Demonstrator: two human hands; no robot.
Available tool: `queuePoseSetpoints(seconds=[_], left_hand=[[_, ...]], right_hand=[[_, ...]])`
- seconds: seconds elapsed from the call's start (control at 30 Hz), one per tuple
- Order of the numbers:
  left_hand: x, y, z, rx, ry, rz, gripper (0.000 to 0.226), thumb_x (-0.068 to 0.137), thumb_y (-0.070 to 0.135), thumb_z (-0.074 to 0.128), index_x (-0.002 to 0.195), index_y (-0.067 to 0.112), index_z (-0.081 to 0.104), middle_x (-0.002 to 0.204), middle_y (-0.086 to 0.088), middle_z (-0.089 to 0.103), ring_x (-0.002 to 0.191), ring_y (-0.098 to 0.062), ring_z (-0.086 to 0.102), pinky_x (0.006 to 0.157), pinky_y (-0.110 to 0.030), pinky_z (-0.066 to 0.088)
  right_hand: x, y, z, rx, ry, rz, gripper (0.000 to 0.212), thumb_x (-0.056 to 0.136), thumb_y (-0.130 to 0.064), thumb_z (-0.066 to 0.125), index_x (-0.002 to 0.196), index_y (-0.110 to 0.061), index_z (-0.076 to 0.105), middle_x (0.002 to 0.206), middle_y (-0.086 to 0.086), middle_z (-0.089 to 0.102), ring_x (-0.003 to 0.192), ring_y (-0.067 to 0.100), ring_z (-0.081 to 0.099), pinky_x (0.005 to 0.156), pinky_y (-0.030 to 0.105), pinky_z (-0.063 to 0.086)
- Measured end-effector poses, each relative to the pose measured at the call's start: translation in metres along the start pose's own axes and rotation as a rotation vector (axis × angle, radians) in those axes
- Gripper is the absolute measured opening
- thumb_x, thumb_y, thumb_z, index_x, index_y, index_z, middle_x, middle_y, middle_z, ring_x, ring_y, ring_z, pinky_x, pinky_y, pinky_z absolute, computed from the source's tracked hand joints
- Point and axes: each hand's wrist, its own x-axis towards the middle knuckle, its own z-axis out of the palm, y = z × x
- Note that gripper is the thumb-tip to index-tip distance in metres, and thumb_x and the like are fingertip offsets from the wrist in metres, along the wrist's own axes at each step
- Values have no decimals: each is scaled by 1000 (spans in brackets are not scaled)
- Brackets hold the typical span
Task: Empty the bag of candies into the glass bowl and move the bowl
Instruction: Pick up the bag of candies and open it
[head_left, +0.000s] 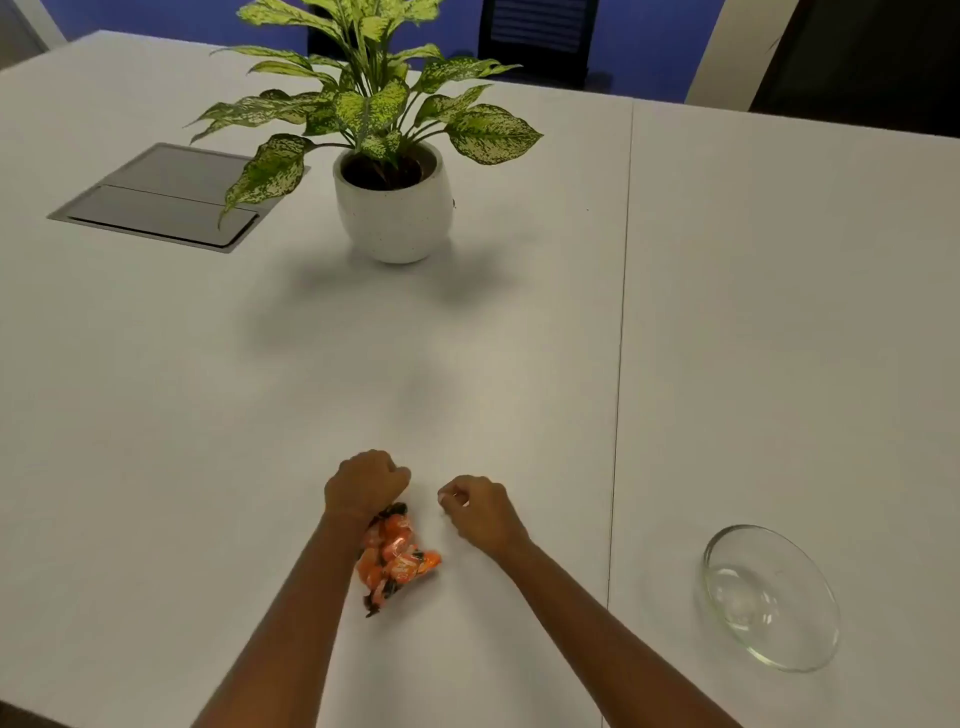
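My left grip (367, 484) clamps the soft, light candy bag (396, 558) by its neck (right grip (480, 512) curled empty), well left of the fragile glass bowl (770, 597).

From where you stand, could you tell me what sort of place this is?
Probably an office meeting room. A long white table carries a flush cable hatch set into its top, a dark office chair stands at the far side, and a potted plant sits as decoration.

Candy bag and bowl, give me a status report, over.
Left hand fisted on the candy bag, lifted off the table. Right hand curled shut, nothing visible in it. Glass bowl empty, off right. Path clear.
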Motion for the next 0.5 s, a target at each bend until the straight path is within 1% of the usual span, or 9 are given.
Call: queuePoseSetpoints(seconds=[0.07,0.13,0.17,0.23,0.3,0.33,0.37,0.43,0.5], left_hand=[[1,-6,-3,-87,-144,-15,22,85,19,53,93,1,63,98,-15,65,99,-32,60,82,-37,47],[3,-9,-4,-120,-201,-17,23,84,16,56,97,-1,64,105,-19,67,101,-33,60,87,-39,48],[4,-8,-3,-125,-207,-1,21,84,15,57,96,-1,65,105,-19,67,98,-32,61,85,-38,48],[3,-3,-2,-155,-202,27,13,83,11,57,81,3,67,92,-16,67,84,-27,59,76,-33,45],[4,4,-4,-218,-191,44,24,82,5,55,60,12,60,73,-7,63,71,-21,55,69,-27,41],[5,9,-7,-253,-187,52,29,82,3,55,56,15,58,66,-3,60,65,-19,54,65,-25,41],[5,15,-9,-286,-177,73,28,83,4,56,57,15,60,62,0,58,59,-15,53,60,-24,40],[3,32,-16,-335,-135,136,17,85,7,57,74,5,70,63,0,60,56,-12,53,58,-23,40],[1,49,-20,-382,-62,197,16,86,10,58,88,1,71,76,-6,68,69,-20,60,62,-24,43]], right_hand=[[2,0,2,35,-12,13,25,89,-14,51,106,1,64,111,19,67,98,32,64,86,38,51],[2,0,2,54,-15,23,25,89,-12,51,105,1,64,111,19,67,101,32,63,88,37,51],[3,1,1,64,-16,29,24,89,-11,51,105,1,64,111,19,67,100,31,63,87,37,51],[4,3,-3,87,15,39,24,88,-10,51,105,0,65,109,19,68,96,30,64,85,35,51],[5,3,-10,114,71,44,23,88,-8,50,103,0,65,104,18,69,86,24,61,84,35,51],[6,3,-15,123,103,44,23,88,-8,50,102,0,66,98,18,69,83,21,59,83,35,51],[6,3,-20,131,135,40,22,88,-7,49,101,-1,66,94,18,69,81,19,57,82,35,51],[7,0,-31,139,205,19,21,88,-8,49,99,-2,67,94,20,70,77,18,57,77,34,50],[6,-4,-42,162,271,-8,21,90,-10,49,99,-4,66,94,20,71,75,18,58,74,33,50]])
